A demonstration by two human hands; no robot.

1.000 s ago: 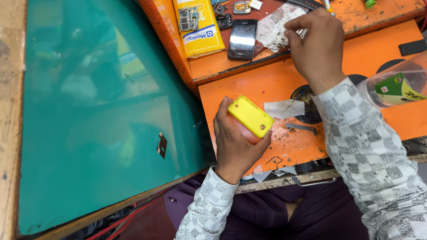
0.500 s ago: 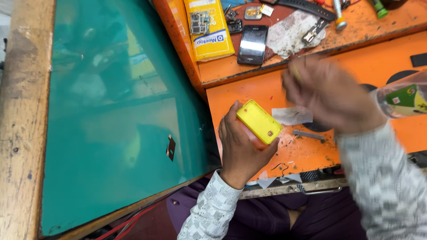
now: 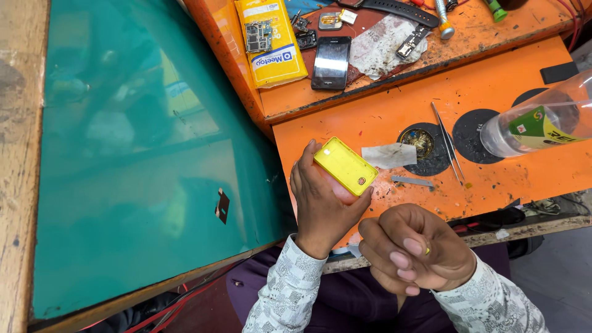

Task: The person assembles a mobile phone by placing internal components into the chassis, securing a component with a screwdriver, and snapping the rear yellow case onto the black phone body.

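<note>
My left hand (image 3: 320, 206) grips a small yellow phone (image 3: 345, 166), back side up, above the near edge of the orange work surface (image 3: 505, 86). My right hand (image 3: 416, 250) is curled close to my body, below and right of the phone, pinching a tiny yellowish part between thumb and fingers. Thin tweezers (image 3: 448, 142) lie on the orange surface to the right, beside a round black pad (image 3: 425, 148) and a scrap of white paper (image 3: 388, 155).
A clear plastic bottle (image 3: 542, 126) lies at the right edge. On the raised orange shelf are a black phone (image 3: 332, 63), a yellow box (image 3: 271, 40) with a circuit board on it, a grey cloth (image 3: 388, 46) and tools. A green glass counter (image 3: 142, 160) fills the left.
My right hand has come back from the cloth on the far shelf to a spot near my body, now closed on a tiny part. The left hand still holds the yellow phone.
</note>
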